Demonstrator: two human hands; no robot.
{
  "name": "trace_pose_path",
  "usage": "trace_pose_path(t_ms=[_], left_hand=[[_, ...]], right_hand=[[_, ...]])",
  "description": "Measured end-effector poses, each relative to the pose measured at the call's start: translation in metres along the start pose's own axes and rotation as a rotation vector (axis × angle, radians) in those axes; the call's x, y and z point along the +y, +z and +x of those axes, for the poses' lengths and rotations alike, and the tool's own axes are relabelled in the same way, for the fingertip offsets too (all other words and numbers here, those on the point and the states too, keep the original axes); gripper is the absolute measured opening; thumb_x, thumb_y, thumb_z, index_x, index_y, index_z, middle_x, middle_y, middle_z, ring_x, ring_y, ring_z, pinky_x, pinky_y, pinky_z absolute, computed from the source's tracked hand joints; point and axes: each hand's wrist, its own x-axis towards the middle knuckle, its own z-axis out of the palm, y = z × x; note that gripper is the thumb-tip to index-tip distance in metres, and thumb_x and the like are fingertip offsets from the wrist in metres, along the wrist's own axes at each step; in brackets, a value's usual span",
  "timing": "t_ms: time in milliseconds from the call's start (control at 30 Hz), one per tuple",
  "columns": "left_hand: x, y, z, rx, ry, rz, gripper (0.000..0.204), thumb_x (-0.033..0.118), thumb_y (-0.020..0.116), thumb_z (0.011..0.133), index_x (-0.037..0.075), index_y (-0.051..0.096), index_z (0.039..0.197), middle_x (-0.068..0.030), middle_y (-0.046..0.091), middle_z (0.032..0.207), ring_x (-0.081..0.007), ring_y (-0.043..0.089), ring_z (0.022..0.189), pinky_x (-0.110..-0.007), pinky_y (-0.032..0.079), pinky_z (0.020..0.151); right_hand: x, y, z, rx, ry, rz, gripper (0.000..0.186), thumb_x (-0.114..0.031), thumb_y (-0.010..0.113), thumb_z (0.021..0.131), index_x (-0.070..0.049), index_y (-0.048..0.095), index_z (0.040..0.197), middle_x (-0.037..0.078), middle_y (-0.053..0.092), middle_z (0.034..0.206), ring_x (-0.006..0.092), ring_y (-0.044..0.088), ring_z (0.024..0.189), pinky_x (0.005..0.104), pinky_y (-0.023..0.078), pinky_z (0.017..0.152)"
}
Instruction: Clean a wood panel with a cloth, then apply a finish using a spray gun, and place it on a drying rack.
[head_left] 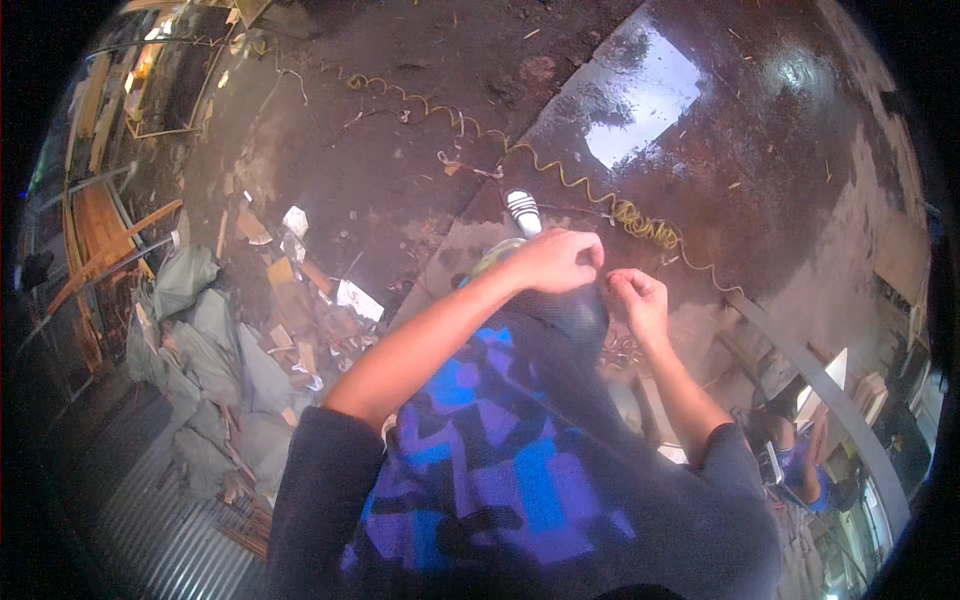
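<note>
My left hand (566, 258) and my right hand (640, 298) are raised over my dark-covered lap, a short gap apart. The fingers of both are curled into pinches; whatever they hold, if anything, is too small to make out. Below them are my dark trouser leg (580, 315) and a foot in a striped slide sandal (522, 212) on the dark, wet ground. A yellow coiled hose (645, 225) runs across the ground just beyond my hands.
Grey crumpled sheeting (205, 350) and scraps (355, 298) lie at left beside corrugated metal (210, 540). Boards (95, 250) stand at far left. A large flat panel (640, 90) lies ahead. At lower right are a grey strip (840, 400) and another person (805, 475) among timber pieces.
</note>
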Motion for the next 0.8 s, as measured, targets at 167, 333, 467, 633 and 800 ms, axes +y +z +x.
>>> trace_pose_path(t_ms=[167,333,467,633,800], left_hand=[[0.006,-0.029,-0.017,-0.141,0.086,0.312,0.019,0.021,0.068,0.070,0.008,0.067,0.084,-0.0101,0.067,0.087,-0.0303,0.065,0.085,-0.044,0.049,0.073],[0.012,-0.027,-0.018,-0.244,0.003,0.377,0.017,0.020,0.067,0.071,0.008,0.066,0.083,-0.0104,0.067,0.087,-0.0301,0.065,0.085,-0.045,0.048,0.073],[0.006,-0.022,-0.017,-0.208,0.024,0.376,0.014,0.018,0.066,0.072,0.008,0.065,0.082,-0.0103,0.067,0.086,-0.0307,0.065,0.085,-0.046,0.048,0.072],[-0.002,-0.028,-0.014,-0.111,0.081,0.261,0.013,0.017,0.065,0.073,0.007,0.064,0.080,-0.0101,0.066,0.086,-0.0325,0.064,0.085,-0.047,0.047,0.072],[0.000,-0.026,-0.014,-0.061,0.088,0.296,0.015,0.018,0.065,0.072,0.006,0.064,0.080,-0.0107,0.066,0.086,-0.0332,0.064,0.084,-0.046,0.048,0.071]], right_hand=[[0.002,-0.001,-0.001,-0.086,0.058,-0.015,0.014,-0.010,0.063,0.090,0.001,0.072,0.090,0.003,0.071,0.089,0.0102,0.062,0.080,0.0251,0.048,0.076],[-0.009,0.015,0.007,-0.146,-0.136,-0.018,0.016,-0.010,0.061,0.091,0.002,0.072,0.093,0.009,0.070,0.100,0.0150,0.063,0.092,0.0280,0.047,0.085],[-0.017,0.027,0.007,-0.176,-0.080,0.100,0.020,-0.012,0.057,0.093,0.002,0.072,0.097,0.010,0.071,0.104,0.0173,0.064,0.097,0.0285,0.046,0.090],[-0.025,0.035,0.004,-0.132,-0.096,-0.066,0.028,-0.018,0.054,0.096,0.005,0.070,0.100,0.013,0.071,0.101,0.0187,0.065,0.096,0.0296,0.047,0.088],[-0.025,0.042,0.005,-0.135,-0.107,-0.142,0.029,-0.020,0.054,0.094,0.004,0.070,0.099,0.016,0.071,0.103,0.0230,0.066,0.100,0.0323,0.047,0.090]])
